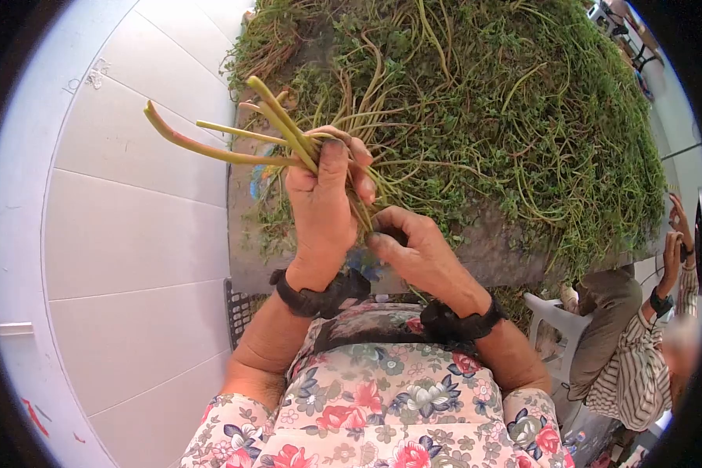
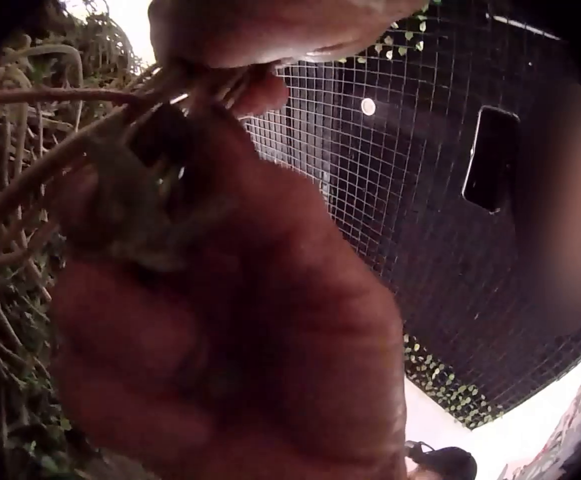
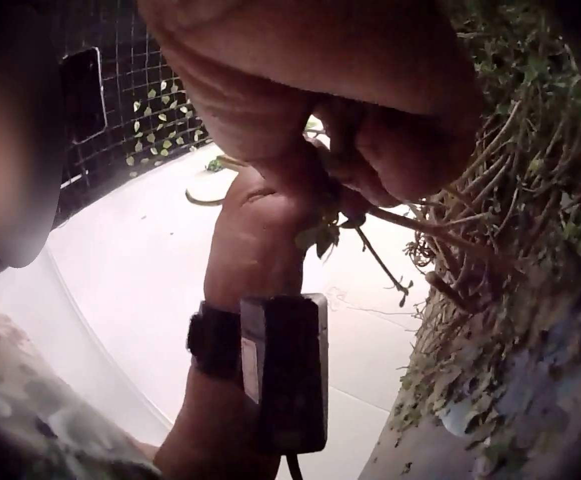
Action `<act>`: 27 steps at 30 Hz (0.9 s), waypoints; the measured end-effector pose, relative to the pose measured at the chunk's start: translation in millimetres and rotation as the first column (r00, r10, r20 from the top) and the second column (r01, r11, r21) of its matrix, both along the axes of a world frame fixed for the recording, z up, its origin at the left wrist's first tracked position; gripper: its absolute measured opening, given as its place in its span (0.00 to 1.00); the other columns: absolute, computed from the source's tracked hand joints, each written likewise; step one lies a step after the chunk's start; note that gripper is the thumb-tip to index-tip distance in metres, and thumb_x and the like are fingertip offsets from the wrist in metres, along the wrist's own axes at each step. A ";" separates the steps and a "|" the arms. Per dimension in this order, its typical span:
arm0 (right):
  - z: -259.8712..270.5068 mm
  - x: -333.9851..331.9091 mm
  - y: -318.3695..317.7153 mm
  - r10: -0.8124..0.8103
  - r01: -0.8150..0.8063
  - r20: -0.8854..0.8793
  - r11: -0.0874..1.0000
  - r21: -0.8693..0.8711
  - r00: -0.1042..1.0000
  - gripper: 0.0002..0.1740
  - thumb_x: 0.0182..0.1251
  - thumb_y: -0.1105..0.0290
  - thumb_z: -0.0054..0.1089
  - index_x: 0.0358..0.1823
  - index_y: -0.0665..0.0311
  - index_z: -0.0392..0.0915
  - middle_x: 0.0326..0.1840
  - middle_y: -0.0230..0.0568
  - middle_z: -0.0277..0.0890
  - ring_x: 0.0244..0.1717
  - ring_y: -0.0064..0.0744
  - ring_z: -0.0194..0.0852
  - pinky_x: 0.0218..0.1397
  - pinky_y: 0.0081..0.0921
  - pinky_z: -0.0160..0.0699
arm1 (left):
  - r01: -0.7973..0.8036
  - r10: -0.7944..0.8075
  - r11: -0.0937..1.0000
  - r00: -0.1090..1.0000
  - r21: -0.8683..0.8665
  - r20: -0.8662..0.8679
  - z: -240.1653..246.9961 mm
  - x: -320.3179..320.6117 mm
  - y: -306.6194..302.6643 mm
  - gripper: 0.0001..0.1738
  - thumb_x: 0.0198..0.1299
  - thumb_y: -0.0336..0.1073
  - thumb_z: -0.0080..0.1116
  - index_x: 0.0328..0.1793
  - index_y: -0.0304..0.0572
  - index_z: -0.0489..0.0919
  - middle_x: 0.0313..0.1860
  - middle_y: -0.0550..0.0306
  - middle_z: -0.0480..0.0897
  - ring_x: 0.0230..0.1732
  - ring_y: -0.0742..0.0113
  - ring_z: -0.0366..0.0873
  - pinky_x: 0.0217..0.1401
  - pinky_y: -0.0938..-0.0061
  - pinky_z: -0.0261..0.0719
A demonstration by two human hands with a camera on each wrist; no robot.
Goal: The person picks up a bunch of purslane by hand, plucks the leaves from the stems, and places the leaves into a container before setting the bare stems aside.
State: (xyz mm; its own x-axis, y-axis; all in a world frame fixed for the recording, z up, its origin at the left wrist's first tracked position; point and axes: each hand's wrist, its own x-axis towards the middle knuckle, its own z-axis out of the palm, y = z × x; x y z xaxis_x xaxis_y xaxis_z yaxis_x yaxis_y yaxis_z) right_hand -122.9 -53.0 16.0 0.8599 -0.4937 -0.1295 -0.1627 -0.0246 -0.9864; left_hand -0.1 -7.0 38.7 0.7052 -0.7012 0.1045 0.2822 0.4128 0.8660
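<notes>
My left hand (image 1: 324, 207) grips a bunch of green plant stems (image 1: 277, 121), thumb laid across them. Their thick cut ends, some reddish, stick out to the upper left. Just below and to the right, my right hand (image 1: 425, 246) curls its fingers and pinches the lower part of the same bunch. A thin leafy sprig (image 3: 381, 262) hangs below the fingers in the right wrist view. Beyond both hands, a wide heap of leafy stems (image 1: 476, 140) covers most of the table (image 1: 249, 269). The fingers hide the middle of the bunch.
A white tiled floor (image 1: 140, 234) runs along the left, with a dark plastic crate (image 1: 239, 308) by the table's near left corner. At the right, another person in a striped shirt (image 1: 632, 359) sits near a white plastic stool (image 1: 558, 327).
</notes>
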 end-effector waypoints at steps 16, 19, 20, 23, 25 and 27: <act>1.2 -30.7 -6.2 -0.326 0.329 -0.074 0.864 0.381 0.942 0.09 0.59 0.69 0.44 0.32 0.70 0.69 0.19 0.32 0.65 0.21 0.20 0.63 0.24 0.22 0.63 | 0.232 -0.226 0.973 0.960 0.016 -0.162 -2.7 -17.2 -1.5 0.10 0.64 0.44 0.47 0.36 0.47 0.67 0.22 0.67 0.64 0.16 0.80 0.56 0.17 0.84 0.55; -10.3 -41.2 -5.2 -0.362 0.367 -0.063 0.910 0.191 0.930 0.08 0.60 0.69 0.45 0.34 0.66 0.70 0.21 0.28 0.66 0.23 0.14 0.63 0.25 0.15 0.62 | 0.312 -0.309 0.950 0.944 0.007 -0.120 -3.2 -25.4 -5.1 0.11 0.64 0.44 0.47 0.36 0.47 0.67 0.21 0.67 0.62 0.16 0.80 0.55 0.17 0.83 0.55; -15.4 -44.7 -4.7 -0.373 0.376 -0.044 0.924 0.072 0.927 0.08 0.61 0.68 0.46 0.34 0.66 0.70 0.21 0.27 0.66 0.23 0.13 0.63 0.25 0.14 0.62 | 0.331 -0.328 0.944 0.938 0.011 -0.117 -2.8 -28.9 -5.8 0.11 0.64 0.44 0.47 0.36 0.47 0.67 0.21 0.67 0.62 0.16 0.81 0.55 0.17 0.84 0.55; -0.2 -56.4 -1.9 -0.432 0.431 -0.094 0.809 0.400 0.897 0.09 0.62 0.68 0.46 0.34 0.67 0.70 0.24 0.27 0.67 0.24 0.14 0.64 0.25 0.14 0.63 | 0.395 -0.392 0.919 0.916 0.018 -0.090 -2.6 -38.8 -6.4 0.11 0.64 0.45 0.46 0.37 0.46 0.67 0.21 0.67 0.61 0.17 0.81 0.55 0.18 0.84 0.56; 2.3 -64.5 -0.3 -0.446 0.426 -0.084 0.758 0.494 0.891 0.09 0.63 0.68 0.46 0.35 0.66 0.70 0.25 0.27 0.66 0.24 0.13 0.64 0.25 0.13 0.62 | 0.441 -0.438 0.897 0.892 0.009 -0.116 -1.4 -43.2 -6.6 0.11 0.65 0.45 0.46 0.38 0.46 0.67 0.21 0.68 0.61 0.17 0.81 0.55 0.18 0.84 0.56; 0.7 -71.4 1.2 -0.455 0.415 -0.063 0.736 0.534 0.888 0.08 0.64 0.68 0.46 0.35 0.66 0.70 0.26 0.27 0.66 0.25 0.13 0.64 0.24 0.12 0.62 | 0.491 -0.489 0.871 0.865 -0.009 -0.115 -1.7 -45.2 -6.7 0.11 0.65 0.45 0.45 0.39 0.46 0.67 0.21 0.68 0.61 0.17 0.81 0.55 0.18 0.85 0.56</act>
